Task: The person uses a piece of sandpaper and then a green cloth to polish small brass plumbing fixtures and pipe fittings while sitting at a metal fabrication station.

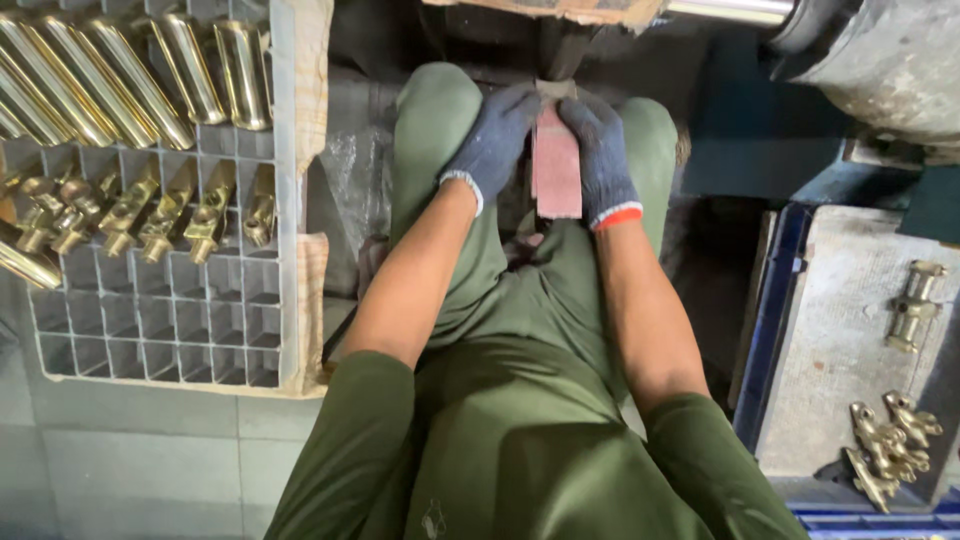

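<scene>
Both my hands wear dark blue knit gloves and meet between my knees. My left hand (pixel 493 140) grips the left edge of a reddish strip of abrasive paper (pixel 557 172), which hangs down between the hands. My right hand (pixel 603 160) holds its right edge. At the strip's top, under my fingertips, a small grey piece (pixel 553 90) peeks out; what it is cannot be told. My green trousers fill the view below.
A white grid tray (pixel 170 320) on the left holds several brass tubes (pixel 110 70) and brass fittings (pixel 150 215). On the right, a grey slab (pixel 850 340) carries more brass fittings (pixel 890 445). A grey machine housing (pixel 880 60) sits top right.
</scene>
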